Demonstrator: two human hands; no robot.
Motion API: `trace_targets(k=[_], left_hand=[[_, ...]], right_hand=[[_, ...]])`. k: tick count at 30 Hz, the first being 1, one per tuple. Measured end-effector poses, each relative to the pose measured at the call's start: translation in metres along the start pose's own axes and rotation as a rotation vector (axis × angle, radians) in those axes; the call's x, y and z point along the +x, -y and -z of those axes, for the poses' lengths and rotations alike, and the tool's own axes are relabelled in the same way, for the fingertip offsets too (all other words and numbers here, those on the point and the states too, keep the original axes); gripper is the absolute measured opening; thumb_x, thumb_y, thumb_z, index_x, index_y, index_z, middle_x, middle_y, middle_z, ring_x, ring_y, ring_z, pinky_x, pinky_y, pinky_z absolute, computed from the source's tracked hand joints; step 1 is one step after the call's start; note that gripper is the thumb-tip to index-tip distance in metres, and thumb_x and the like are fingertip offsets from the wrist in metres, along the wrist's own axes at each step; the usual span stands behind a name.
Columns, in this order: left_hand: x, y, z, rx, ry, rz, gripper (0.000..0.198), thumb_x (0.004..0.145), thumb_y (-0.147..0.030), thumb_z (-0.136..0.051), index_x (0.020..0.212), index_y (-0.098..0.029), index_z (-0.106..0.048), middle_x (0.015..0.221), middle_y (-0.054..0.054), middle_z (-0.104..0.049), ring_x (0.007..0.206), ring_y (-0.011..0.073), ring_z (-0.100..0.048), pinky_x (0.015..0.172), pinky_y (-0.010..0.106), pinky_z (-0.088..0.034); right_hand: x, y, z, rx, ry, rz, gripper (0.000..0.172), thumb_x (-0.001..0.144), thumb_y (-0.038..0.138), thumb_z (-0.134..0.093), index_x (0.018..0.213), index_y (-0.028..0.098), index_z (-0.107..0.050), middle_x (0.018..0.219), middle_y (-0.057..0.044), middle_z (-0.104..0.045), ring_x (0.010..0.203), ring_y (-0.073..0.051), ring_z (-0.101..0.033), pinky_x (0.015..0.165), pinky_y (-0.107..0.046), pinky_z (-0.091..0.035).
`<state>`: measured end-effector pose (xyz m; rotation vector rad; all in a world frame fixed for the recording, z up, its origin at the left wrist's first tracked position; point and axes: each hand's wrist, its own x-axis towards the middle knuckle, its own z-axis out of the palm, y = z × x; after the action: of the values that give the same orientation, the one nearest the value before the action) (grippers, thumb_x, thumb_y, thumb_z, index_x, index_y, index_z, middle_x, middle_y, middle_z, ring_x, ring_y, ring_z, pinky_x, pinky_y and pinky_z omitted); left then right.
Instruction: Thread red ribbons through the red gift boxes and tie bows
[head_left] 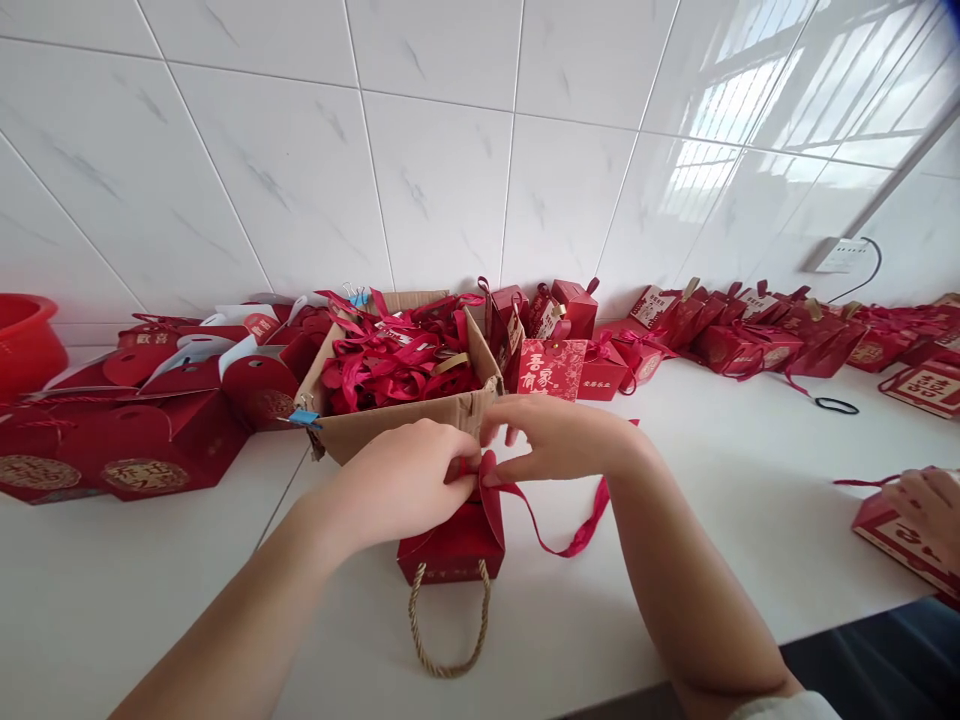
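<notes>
A small red gift box (451, 550) with a gold rope handle (450, 670) stands on the white table in front of me. My left hand (420, 475) is closed at the top of the box, its fingertips pinching around the flap. My right hand (559, 437) is bent over the same spot, thumb against the raised red flap and the other fingers curled. A red ribbon (581, 540) trails from the box top to the right, under my right forearm. Exactly what lies between my fingertips is partly hidden.
Behind the box stands a cardboard carton (397, 418) full of red ribbons and tags. Red boxes (157, 440) crowd the left, near a red plastic basin (26, 340). More finished-looking boxes (750, 345) line the wall. At far right, another person's hand (930, 510) rests on a red box.
</notes>
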<state>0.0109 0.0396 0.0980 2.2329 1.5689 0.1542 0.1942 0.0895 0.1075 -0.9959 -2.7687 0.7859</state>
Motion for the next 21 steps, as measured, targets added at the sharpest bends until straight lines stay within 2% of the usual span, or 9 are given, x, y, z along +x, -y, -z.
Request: trace_targets(k=[2,4,6,8,12,15,18,21], left_hand=[[0.000,0.000,0.001,-0.001,-0.007,0.019,0.020,0.080,-0.032,-0.046,0.073,-0.028,-0.065,0.059,-0.003,-0.064,0.045,0.0138,-0.050,0.039,0.026,-0.027],[-0.002,0.001,0.003,-0.007,-0.022,0.021,0.019,0.079,-0.031,-0.048,0.073,-0.027,-0.065,0.062,-0.003,-0.065,0.046,0.0134,-0.051,0.039,0.026,-0.027],[-0.005,0.003,0.007,-0.014,-0.064,0.010,0.019,0.080,-0.032,-0.049,0.074,-0.027,-0.066,0.065,-0.003,-0.066,0.049,0.0133,-0.053,0.041,0.025,-0.029],[-0.010,0.007,0.013,-0.011,-0.140,0.011,0.021,0.082,-0.035,-0.048,0.075,-0.026,-0.066,0.064,-0.003,-0.065,0.049,0.0133,-0.053,0.042,0.025,-0.030],[-0.024,0.012,0.029,-0.019,-0.378,-0.016,0.021,0.083,-0.039,-0.051,0.080,-0.025,-0.067,0.064,-0.002,-0.064,0.055,0.0143,-0.055,0.046,0.023,-0.035],[-0.035,0.010,0.036,-0.034,-0.598,-0.059,0.016,0.083,-0.036,-0.056,0.082,-0.024,-0.066,0.067,-0.003,-0.064,0.058,0.0126,-0.055,0.049,0.021,-0.037],[-0.042,0.000,0.036,-0.086,-0.774,-0.116,0.010,0.083,-0.030,-0.058,0.080,-0.023,-0.065,0.067,-0.006,-0.063,0.058,0.0096,-0.053,0.051,0.018,-0.037],[-0.045,-0.012,0.034,-0.159,-0.921,-0.152,0.011,0.083,-0.026,-0.057,0.077,-0.022,-0.065,0.071,-0.005,-0.064,0.062,0.0090,-0.055,0.056,0.018,-0.040]], right_hand=[[-0.001,0.003,-0.001,0.071,-0.056,0.054,0.036,0.074,0.043,-0.069,0.102,0.022,-0.061,0.109,-0.005,-0.064,0.098,-0.022,-0.058,0.074,-0.030,-0.046],[0.000,0.006,-0.003,0.141,-0.059,0.117,0.049,0.070,0.042,-0.072,0.114,0.025,-0.057,0.114,-0.004,-0.063,0.102,-0.022,-0.057,0.080,-0.031,-0.046],[0.002,0.006,-0.006,0.160,-0.043,0.142,0.062,0.069,0.038,-0.075,0.124,0.028,-0.050,0.118,-0.003,-0.062,0.105,-0.022,-0.057,0.081,-0.031,-0.046],[0.002,0.004,-0.008,0.144,-0.019,0.122,0.064,0.069,0.035,-0.074,0.128,0.029,-0.048,0.118,-0.004,-0.062,0.104,-0.022,-0.057,0.080,-0.032,-0.047],[0.002,0.001,-0.008,0.149,0.006,0.096,0.056,0.071,0.036,-0.073,0.123,0.028,-0.052,0.116,-0.005,-0.062,0.104,-0.022,-0.059,0.078,-0.032,-0.048],[0.003,0.005,-0.007,0.242,-0.040,0.169,0.040,0.074,0.040,-0.071,0.109,0.024,-0.060,0.109,-0.004,-0.064,0.099,-0.020,-0.059,0.079,-0.030,-0.047],[0.007,0.014,-0.010,0.476,-0.081,0.275,0.027,0.081,0.041,-0.065,0.096,0.019,-0.061,0.092,-0.003,-0.065,0.084,-0.015,-0.060,0.070,-0.027,-0.047],[0.009,0.021,-0.014,0.745,-0.122,0.353,0.021,0.086,0.037,-0.060,0.086,0.017,-0.060,0.079,-0.001,-0.062,0.071,-0.011,-0.057,0.062,-0.023,-0.046]])
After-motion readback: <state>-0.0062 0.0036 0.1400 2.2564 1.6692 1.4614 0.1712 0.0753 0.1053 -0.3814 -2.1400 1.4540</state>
